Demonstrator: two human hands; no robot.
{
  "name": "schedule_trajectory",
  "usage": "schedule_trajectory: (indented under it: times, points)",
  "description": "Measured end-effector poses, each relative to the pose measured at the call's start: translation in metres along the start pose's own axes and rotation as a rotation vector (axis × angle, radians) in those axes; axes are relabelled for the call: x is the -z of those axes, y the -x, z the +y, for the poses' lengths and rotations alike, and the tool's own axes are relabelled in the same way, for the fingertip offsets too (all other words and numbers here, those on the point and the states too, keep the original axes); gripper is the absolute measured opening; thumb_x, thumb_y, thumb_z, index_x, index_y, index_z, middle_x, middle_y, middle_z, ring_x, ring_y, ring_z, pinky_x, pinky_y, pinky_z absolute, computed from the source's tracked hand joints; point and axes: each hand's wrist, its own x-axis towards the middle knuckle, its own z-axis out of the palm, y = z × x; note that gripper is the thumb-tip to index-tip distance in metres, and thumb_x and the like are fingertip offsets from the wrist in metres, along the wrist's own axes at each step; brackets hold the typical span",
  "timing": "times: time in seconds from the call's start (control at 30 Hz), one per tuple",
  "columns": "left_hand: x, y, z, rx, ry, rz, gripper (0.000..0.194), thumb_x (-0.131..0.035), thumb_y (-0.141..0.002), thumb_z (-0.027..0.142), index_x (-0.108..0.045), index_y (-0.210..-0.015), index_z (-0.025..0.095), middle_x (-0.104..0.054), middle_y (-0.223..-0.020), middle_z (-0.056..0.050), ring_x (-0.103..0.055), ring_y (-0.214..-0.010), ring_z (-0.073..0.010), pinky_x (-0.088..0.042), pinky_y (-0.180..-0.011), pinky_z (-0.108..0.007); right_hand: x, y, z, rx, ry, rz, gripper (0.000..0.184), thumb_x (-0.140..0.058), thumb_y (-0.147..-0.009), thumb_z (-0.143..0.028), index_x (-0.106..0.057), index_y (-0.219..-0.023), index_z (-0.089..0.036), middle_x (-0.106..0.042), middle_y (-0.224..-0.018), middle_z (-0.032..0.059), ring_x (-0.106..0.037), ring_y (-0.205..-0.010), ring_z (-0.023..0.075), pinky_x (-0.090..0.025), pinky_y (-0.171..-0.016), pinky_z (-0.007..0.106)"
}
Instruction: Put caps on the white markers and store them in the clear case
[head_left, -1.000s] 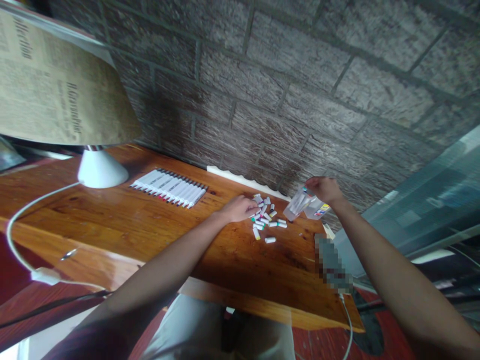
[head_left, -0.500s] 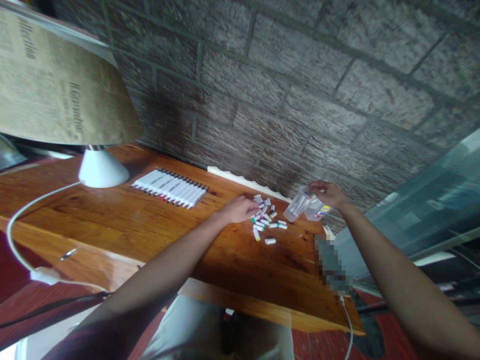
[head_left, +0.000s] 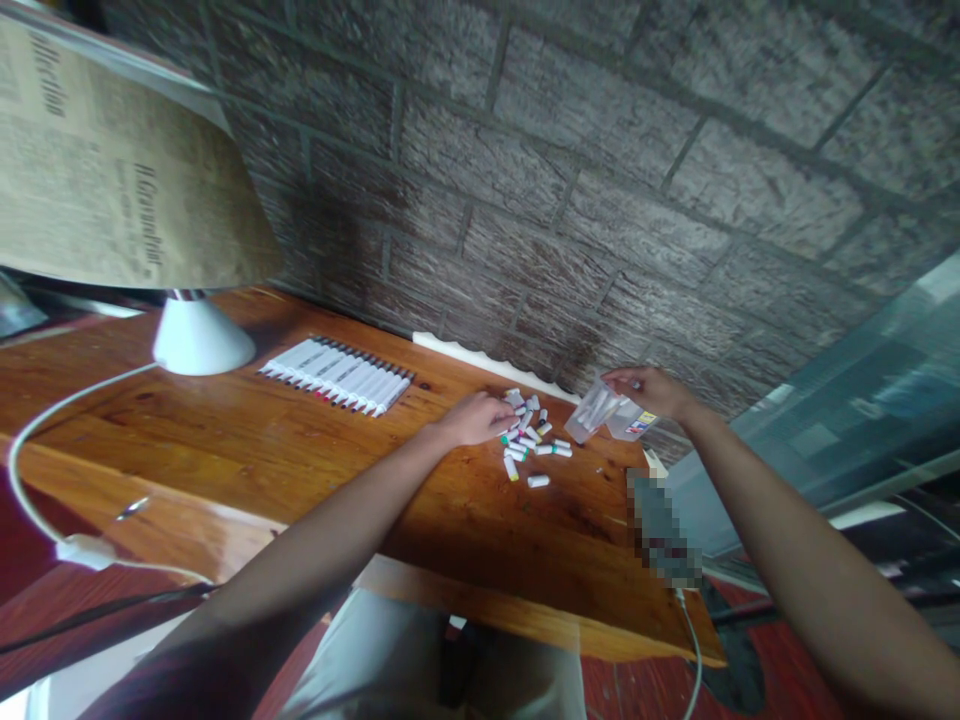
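My left hand [head_left: 480, 418] rests on the table at the left side of a loose pile of short white marker caps [head_left: 538, 450] with coloured ends. Its fingers are curled closed against the nearest caps; what lies between them is hidden. At the mouth of a tilted clear plastic case [head_left: 583, 424] is my right hand [head_left: 637, 388], its fingertips pinched together. Several white sticks, perhaps markers, show inside that case. What the right fingers grip is too small to make out. A second clear case [head_left: 624, 426] with a colourful label stands under the right hand.
A row of white markers [head_left: 337, 375] lies side by side at the left. Beyond it stands a lamp [head_left: 202, 335] with a newsprint shade. A blurred-out device [head_left: 664, 525] with a cable lies at the right edge. The brick wall [head_left: 540, 200] bounds the wooden table [head_left: 300, 460].
My right hand has shifted slightly left, its fingertips now over the mouth of the tilted case. My left hand has hardly moved beside the caps.
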Motion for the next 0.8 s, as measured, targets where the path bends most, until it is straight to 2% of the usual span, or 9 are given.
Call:
schedule_trajectory:
  times: [0.07, 0.23, 0.37, 0.47, 0.57, 0.7, 0.8]
  points:
    - [0.0011, 0.0001, 0.0006, -0.001, -0.005, -0.002, 0.038, -0.045, -0.095, 0.041, -0.067, -0.073, 0.019, -0.063, -0.065, -0.001, -0.053, -0.057, -0.0113, -0.031, -0.059, -0.024, 0.0013, -0.0035, 0.0044, -0.029, -0.030, -0.001, 0.033, -0.056, -0.085, -0.044, -0.074, -0.102, -0.022, -0.077, -0.093, 0.0033, -0.070, -0.083, 0.0197, -0.053, -0.078, 0.029]
    - [0.0028, -0.0002, 0.0014, 0.006, -0.022, -0.020, 0.039, -0.044, -0.096, 0.041, -0.066, -0.073, 0.019, -0.064, -0.066, -0.001, -0.053, -0.057, -0.0115, -0.030, -0.058, -0.024, 0.0012, -0.0031, 0.0079, -0.150, 0.066, 0.082, 0.033, -0.061, -0.083, -0.046, -0.075, -0.102, -0.024, -0.077, -0.091, 0.0028, -0.070, -0.082, 0.0211, -0.053, -0.075, 0.029]
    - [0.0021, -0.0002, 0.0010, 0.004, -0.035, 0.000, 0.040, -0.044, -0.095, 0.042, -0.066, -0.073, 0.019, -0.064, -0.065, -0.002, -0.054, -0.060, -0.0123, -0.030, -0.059, -0.025, -0.0008, -0.0022, 0.0099, -0.195, 0.185, 0.199, 0.025, -0.057, -0.085, -0.035, -0.077, -0.097, -0.024, -0.077, -0.097, 0.0037, -0.070, -0.084, 0.0206, -0.053, -0.078, 0.029]
    - [0.0024, 0.0000, 0.0016, 0.002, -0.029, 0.006, 0.039, -0.045, -0.095, 0.042, -0.066, -0.072, 0.019, -0.063, -0.065, -0.001, -0.053, -0.058, -0.0120, -0.030, -0.058, -0.025, 0.0004, -0.0027, 0.0110, -0.281, 0.301, 0.258, 0.024, -0.056, -0.082, -0.027, -0.077, -0.093, -0.022, -0.077, -0.095, 0.0047, -0.071, -0.086, 0.0219, -0.053, -0.080, 0.030]
    - [0.0034, 0.0001, 0.0027, 0.005, -0.022, 0.001, 0.037, -0.045, -0.095, 0.041, -0.066, -0.073, 0.019, -0.062, -0.065, -0.001, -0.052, -0.057, -0.0117, -0.030, -0.058, -0.025, 0.0017, -0.0012, 0.0097, -0.323, 0.274, 0.247, 0.026, -0.056, -0.083, -0.027, -0.077, -0.096, -0.023, -0.077, -0.089, 0.0035, -0.071, -0.081, 0.0213, -0.053, -0.076, 0.029]
    - [0.0039, 0.0002, 0.0030, 0.007, -0.012, -0.018, 0.038, -0.044, -0.096, 0.040, -0.065, -0.073, 0.019, -0.063, -0.066, -0.001, -0.053, -0.057, -0.0116, -0.030, -0.058, -0.025, 0.0008, 0.0020, 0.0068, -0.269, 0.157, 0.138, 0.023, -0.060, -0.083, -0.037, -0.077, -0.091, -0.024, -0.077, -0.080, 0.0018, -0.071, -0.075, 0.0197, -0.052, -0.068, 0.025]
    - [0.0032, 0.0003, 0.0020, 0.013, -0.016, -0.024, 0.038, -0.044, -0.096, 0.041, -0.065, -0.073, 0.019, -0.064, -0.067, -0.001, -0.053, -0.057, -0.0115, -0.029, -0.058, -0.024, 0.0007, 0.0027, 0.0075, -0.264, 0.149, 0.184, 0.031, -0.058, -0.084, -0.046, -0.077, -0.085, -0.022, -0.075, -0.073, 0.0033, -0.070, -0.072, 0.0200, -0.050, -0.064, 0.025]
